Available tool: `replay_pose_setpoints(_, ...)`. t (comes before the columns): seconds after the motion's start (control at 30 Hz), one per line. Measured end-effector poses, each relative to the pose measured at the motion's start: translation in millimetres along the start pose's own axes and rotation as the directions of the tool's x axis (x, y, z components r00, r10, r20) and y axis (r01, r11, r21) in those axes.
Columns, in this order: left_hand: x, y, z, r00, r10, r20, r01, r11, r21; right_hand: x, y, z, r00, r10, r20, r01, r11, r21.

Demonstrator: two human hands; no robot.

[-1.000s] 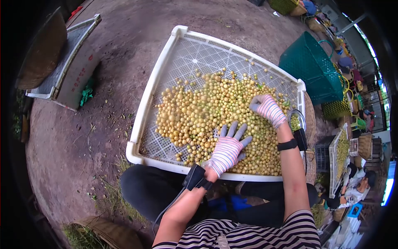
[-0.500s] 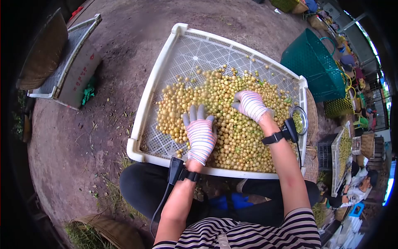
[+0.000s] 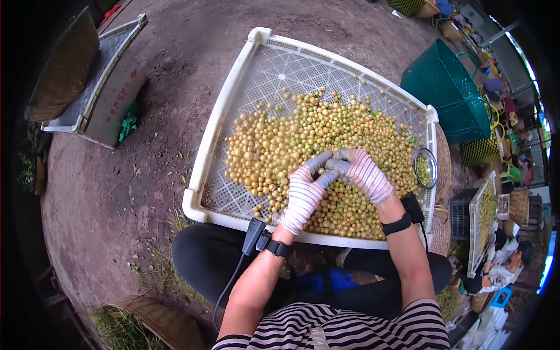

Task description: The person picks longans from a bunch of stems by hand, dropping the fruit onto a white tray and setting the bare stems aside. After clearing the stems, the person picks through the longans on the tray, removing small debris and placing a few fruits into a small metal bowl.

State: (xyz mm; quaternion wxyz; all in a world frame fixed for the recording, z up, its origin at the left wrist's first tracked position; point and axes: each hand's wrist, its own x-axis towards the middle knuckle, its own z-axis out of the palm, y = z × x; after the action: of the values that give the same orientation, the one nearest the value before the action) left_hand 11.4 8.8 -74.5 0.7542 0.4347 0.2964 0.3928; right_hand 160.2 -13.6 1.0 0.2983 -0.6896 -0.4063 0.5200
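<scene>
A white plastic mesh tray [image 3: 217,111] holds a spread of small round yellow-green fruits [image 3: 341,219]. Above the middle of the pile, the fingertips of both gloved hands meet. My left hand [image 3: 307,189], in a striped glove with grey fingertips, is closed, its thumb and fingers pinched together. Touching it from the other side is my right hand [image 3: 366,176], gloved alike and pinched as well. Whatever the fingertips grip is hidden by the gloves. A metal ring [image 3: 432,168] stands at the tray's right side, beyond my right wrist.
A dark green woven basket [image 3: 443,96] is right of the tray. At the far left, another tray [image 3: 111,102] leans with a woven basket [image 3: 65,70]. A wicker basket [image 3: 166,321] lies lower left. At right, another person [image 3: 503,273] is near a fruit-filled tray [image 3: 487,213].
My hands have left separate spots on the fruit and come together over the pile, the left moving right and the right closing in. The left fingers went from spread to pinched.
</scene>
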Motion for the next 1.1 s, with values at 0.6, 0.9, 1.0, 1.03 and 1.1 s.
replay_pose_setpoints(0.6,-2,11,-1,0.995,-0.047,0.090,0.046,0.999,0.014,-17,8,11,0.994,-0.012,-0.108,0.030,0.985,0.168)
replay_pose_setpoints(0.9,7,-36,-19,0.952,0.229,-0.204,-0.128,0.901,0.415,35,44,-87,0.816,-0.193,-0.545,0.013,0.949,-0.315)
replay_pose_setpoints(1.0,3,-7,-19,0.906,0.419,-0.063,-0.158,0.472,0.867,54,44,-107,0.898,-0.109,-0.426,-0.207,0.750,-0.628)
replay_pose_setpoints(1.03,2,-5,-19,0.917,0.393,-0.073,-0.132,0.469,0.873,57,40,-105,0.928,-0.068,-0.367,-0.230,0.670,-0.706)
replay_pose_setpoints(1.1,0,-2,-14,0.890,0.452,-0.059,-0.164,0.439,0.883,66,41,-106,0.938,0.034,-0.345,-0.227,0.813,-0.536)
